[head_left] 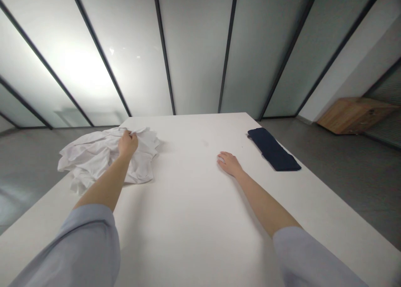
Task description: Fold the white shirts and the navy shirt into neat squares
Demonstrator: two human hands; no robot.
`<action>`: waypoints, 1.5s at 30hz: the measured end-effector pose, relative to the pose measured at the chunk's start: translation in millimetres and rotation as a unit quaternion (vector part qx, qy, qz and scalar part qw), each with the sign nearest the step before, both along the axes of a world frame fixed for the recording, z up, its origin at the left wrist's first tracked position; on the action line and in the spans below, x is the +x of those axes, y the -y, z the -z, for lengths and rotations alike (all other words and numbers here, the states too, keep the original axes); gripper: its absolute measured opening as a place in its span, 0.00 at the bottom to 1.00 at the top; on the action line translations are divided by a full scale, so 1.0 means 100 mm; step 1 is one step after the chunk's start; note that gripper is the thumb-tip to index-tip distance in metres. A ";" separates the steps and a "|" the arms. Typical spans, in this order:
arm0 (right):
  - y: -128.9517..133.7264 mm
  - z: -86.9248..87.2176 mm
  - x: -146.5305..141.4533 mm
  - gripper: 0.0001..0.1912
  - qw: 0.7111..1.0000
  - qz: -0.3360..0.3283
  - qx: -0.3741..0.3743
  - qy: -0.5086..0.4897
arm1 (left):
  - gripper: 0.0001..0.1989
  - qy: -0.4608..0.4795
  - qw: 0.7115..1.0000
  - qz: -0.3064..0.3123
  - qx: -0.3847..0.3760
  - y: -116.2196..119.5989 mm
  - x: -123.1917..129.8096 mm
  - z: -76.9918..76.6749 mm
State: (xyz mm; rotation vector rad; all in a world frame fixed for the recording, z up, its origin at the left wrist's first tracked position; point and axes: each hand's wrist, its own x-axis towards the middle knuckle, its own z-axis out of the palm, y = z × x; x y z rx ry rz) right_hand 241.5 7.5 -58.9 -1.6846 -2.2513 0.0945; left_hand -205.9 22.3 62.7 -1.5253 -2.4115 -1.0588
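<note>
My left hand (128, 144) pinches the top edge of a crumpled white cloth (97, 157), which lies in a loose heap at the left side of the white table (188, 220) and hangs over its edge. My right hand (229, 164) rests flat on the bare tabletop, its fingers apart and holding nothing. The nearest thing to it is a folded dark navy cloth (273, 149), lying in a long strip to its right, not touching it.
Beyond the table stands a wall of frosted glass panels (196, 49) with dark frames. A wooden box or low cabinet (355, 115) sits on the grey floor (341, 153) at the far right.
</note>
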 end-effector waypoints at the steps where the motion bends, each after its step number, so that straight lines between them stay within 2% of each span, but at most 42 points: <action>1: 0.00 0.00 0.00 0.18 1.000 0.000 0.000 0.002 | 0.14 0.019 0.999 0.005 0.035 -0.04 0.02 -0.06; 5: -0.01 0.02 0.00 0.19 1.000 0.004 -0.003 0.006 | 0.11 0.052 0.986 0.067 0.141 -0.19 0.24 -0.29; 8: -0.01 0.02 0.01 0.19 1.000 0.002 -0.005 0.008 | 0.12 0.069 0.965 0.180 0.180 -0.23 0.62 -0.36; 10: -0.01 0.01 0.01 0.19 1.000 -0.004 -0.004 0.006 | 0.14 0.093 0.933 0.331 0.107 -0.19 0.91 -0.34; 12: -0.01 0.00 0.01 0.18 1.000 -0.011 -0.001 0.002 | 0.19 0.102 0.869 0.484 -0.010 -0.13 1.18 -0.28; 13: 0.00 -0.01 0.01 0.18 1.000 -0.014 -0.001 0.002 | 0.21 0.097 0.845 0.523 -0.050 -0.10 1.28 -0.23; 14: 0.00 -0.01 0.01 0.17 1.000 -0.015 -0.003 0.002 | 0.21 0.084 0.835 0.539 -0.076 -0.07 1.37 -0.18; 15: 0.00 -0.02 0.01 0.17 1.000 -0.014 -0.005 0.003 | 0.21 0.062 0.840 0.532 -0.087 -0.04 1.43 -0.11; 16: 0.00 -0.02 0.01 0.16 1.000 -0.012 -0.006 0.002 | 0.20 0.033 0.857 0.507 -0.085 -0.02 1.47 -0.03; 19: -0.02 -0.01 0.01 0.15 1.000 -0.005 -0.004 -0.019 | 0.20 -0.064 0.927 0.364 -0.069 0.03 1.51 0.25; 21: -0.04 0.02 0.02 0.15 0.999 0.002 0.006 -0.047 | 0.24 -0.099 0.952 0.272 -0.100 0.07 1.51 0.47; 24: -0.07 0.07 0.04 0.14 0.995 0.022 0.030 -0.088 | 0.30 -0.117 0.951 0.223 -0.182 0.15 1.54 0.80; 27: -0.09 0.12 0.05 0.15 0.990 0.046 0.060 -0.123 | 0.28 -0.149 0.945 0.217 -0.194 0.24 1.62 1.00; 30: -0.11 0.16 0.07 0.20 0.982 0.055 0.094 -0.157 | 0.28 -0.161 0.942 0.225 -0.188 0.29 1.72 1.03; 33: -0.12 0.18 0.07 0.30 0.978 0.056 0.118 -0.164 | 0.28 -0.159 0.928 0.267 -0.207 0.31 1.81 0.96; 35: -0.11 0.18 0.06 0.33 0.981 0.060 0.109 -0.148 | 0.28 -0.155 0.920 0.287 -0.217 0.32 1.86 0.92; 38: -0.10 0.16 0.06 0.24 0.987 0.056 0.082 -0.126 | 0.26 -0.143 0.929 0.284 -0.188 0.34 1.92 0.93; 41: -0.09 0.11 0.08 0.12 0.984 0.047 0.078 -0.153 | 0.25 -0.121 0.942 0.278 -0.147 0.36 1.94 0.99; 43: -0.08 0.06 0.10 0.09 0.972 0.075 0.080 -0.209 | 0.27 -0.108 0.947 0.274 -0.129 0.36 1.95 1.03; 45: -0.05 -0.01 0.08 0.11 0.948 0.121 0.090 -0.280 | 0.31 -0.105 0.951 0.272 -0.100 0.36 1.96 1.04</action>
